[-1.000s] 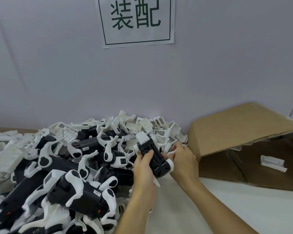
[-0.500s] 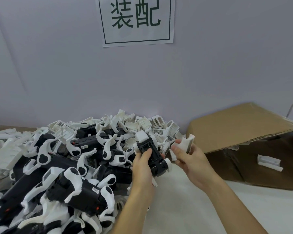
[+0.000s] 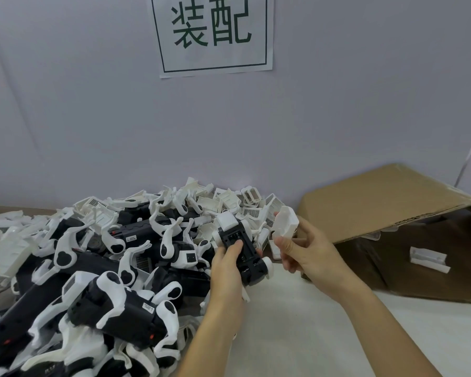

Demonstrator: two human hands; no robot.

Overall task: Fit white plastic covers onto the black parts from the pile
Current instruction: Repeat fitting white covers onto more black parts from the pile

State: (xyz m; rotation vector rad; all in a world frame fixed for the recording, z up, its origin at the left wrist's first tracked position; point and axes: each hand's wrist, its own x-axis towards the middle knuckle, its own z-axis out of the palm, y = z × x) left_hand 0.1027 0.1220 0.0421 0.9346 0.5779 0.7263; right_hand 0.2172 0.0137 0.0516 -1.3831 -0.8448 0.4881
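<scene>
A left hand [image 3: 227, 263] grips 1 black part [image 3: 242, 250] above the white table [image 3: 297, 336], beside the pile [image 3: 106, 268]. Just right, the right hand [image 3: 306, 248] pinches 1 white cover [image 3: 285, 224], apart from it. Behind lies a cardboard box [image 3: 378, 202].

A white table [image 3: 297, 336] bears the pile [image 3: 98, 268] and a cardboard box [image 3: 378, 202].

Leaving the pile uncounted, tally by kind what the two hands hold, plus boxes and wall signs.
Black part: 1, gripped in the left hand as the black part
White cover: 1, held in the right hand as the white cover
Cardboard box: 1
Wall sign: 1
Total: 4
</scene>
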